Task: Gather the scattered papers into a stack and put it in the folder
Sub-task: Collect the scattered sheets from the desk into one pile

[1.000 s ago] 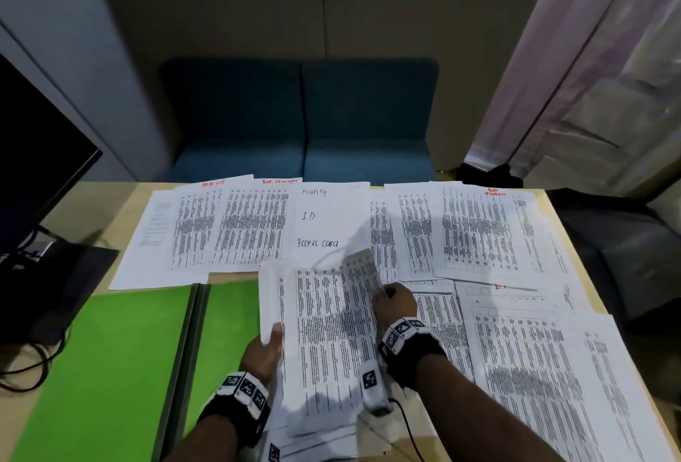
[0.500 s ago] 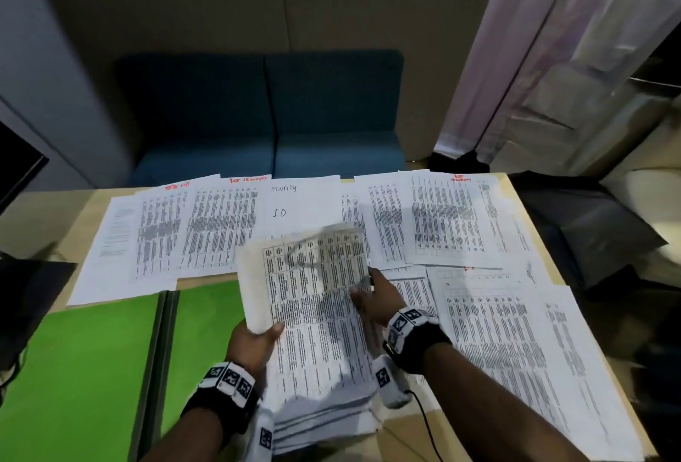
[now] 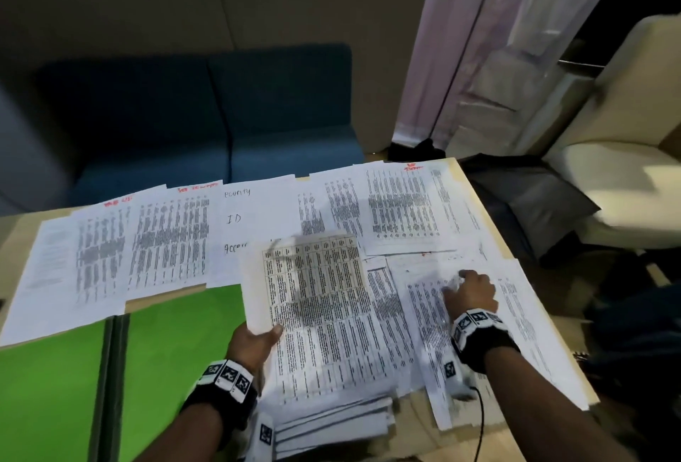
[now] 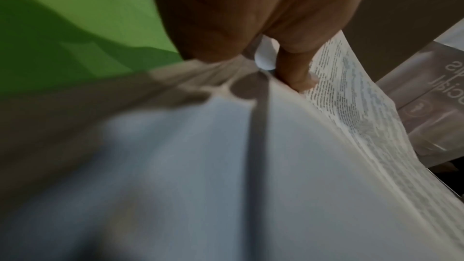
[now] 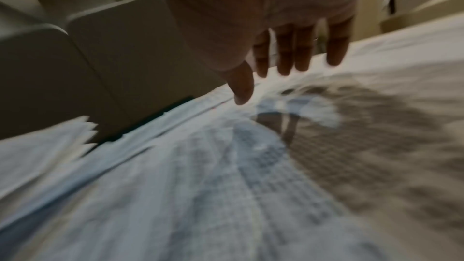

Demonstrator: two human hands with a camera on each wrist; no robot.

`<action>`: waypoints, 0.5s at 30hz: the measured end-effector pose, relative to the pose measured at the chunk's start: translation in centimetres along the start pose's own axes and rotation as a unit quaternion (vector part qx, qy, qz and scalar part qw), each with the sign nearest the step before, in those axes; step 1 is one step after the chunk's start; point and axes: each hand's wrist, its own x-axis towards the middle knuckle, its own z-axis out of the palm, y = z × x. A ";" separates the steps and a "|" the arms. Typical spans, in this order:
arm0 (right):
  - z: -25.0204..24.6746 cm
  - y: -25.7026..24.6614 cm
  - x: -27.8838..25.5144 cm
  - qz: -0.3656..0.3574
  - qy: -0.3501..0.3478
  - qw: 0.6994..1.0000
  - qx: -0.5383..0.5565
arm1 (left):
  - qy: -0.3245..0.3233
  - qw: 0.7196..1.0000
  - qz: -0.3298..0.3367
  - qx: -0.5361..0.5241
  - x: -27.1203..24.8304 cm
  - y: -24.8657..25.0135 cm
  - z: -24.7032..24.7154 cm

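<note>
Since the earlier head picture the right hand [image 3: 471,292] has left the held bundle and gone out to the right of the frame, onto a loose sheet [image 3: 431,317] lying on the worktop [image 3: 22,233]; the left hand [image 3: 254,341] has kept the gathered stack [image 3: 317,317] and lifted its far end a little.

In the head view, the left hand clasps the stack at its left edge, thumb on top, low and centre in the frame. This looks meant to keep the collected pages together and off the worktop while the other hand fetches more. The stack's long axis runs from the bottom of the frame toward the top, with its far end raised and its printed side up. The right hand lies on the loose sheet with its fingers bent; it is probably dragging the sheet in. More papers [image 3: 169,240] lie in a row across the far side. The open green folder [image 3: 66,380] lies flat at lower left, just beside the stack, ready to receive it.

In the left wrist view, the thumb [image 4: 298,74] presses on the printed top page [image 4: 351,94], and the sheets curve away below it; the green folder fills the upper left.

In the right wrist view, which is blurred, the fingers [image 5: 286,55] are spread and nearly straight, reaching down onto the papers [image 5: 226,186], and nothing is clasped.
</note>
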 end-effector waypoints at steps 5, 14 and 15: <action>-0.3 3.3 1.0 0.115 -0.014 0.993 -0.035 | 0.016 0.999 -0.027 0.012 0.2 0.2 1.0; -1.4 4.4 1.9 0.096 -0.012 0.989 -0.111 | 0.027 0.998 -0.064 0.005 0.3 -0.7 1.3; -1.3 4.6 2.3 0.098 -0.010 0.990 -0.106 | 0.026 0.998 -0.065 0.005 0.4 -0.7 1.2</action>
